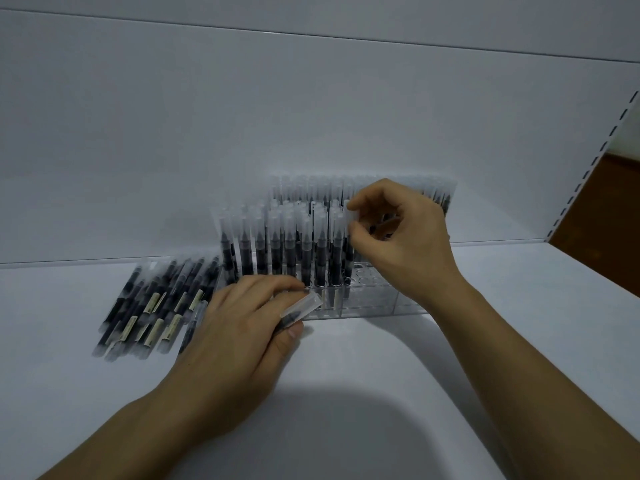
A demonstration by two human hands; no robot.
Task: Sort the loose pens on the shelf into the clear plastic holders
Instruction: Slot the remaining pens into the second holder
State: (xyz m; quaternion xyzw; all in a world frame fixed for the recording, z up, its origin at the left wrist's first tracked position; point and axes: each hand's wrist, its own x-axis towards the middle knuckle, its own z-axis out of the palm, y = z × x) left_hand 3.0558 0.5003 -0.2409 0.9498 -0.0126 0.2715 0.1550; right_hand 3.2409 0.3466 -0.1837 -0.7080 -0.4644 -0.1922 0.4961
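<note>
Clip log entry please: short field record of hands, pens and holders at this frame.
left hand: grips held pen, cap up-right
right hand: pinches cap of standing pen in front holder
loose pens: heap lying on shelf, left of front holder
front holder: left part filled, right slots empty
rear pens: upright row behind, partly hidden by right hand

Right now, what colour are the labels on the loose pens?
Cream labels on the loose pens, seen best in the head view.

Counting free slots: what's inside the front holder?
Upright capped pens fill the holder's left holes; right holes are empty. The right hand, pinching a pen, hides holes behind it.
</note>
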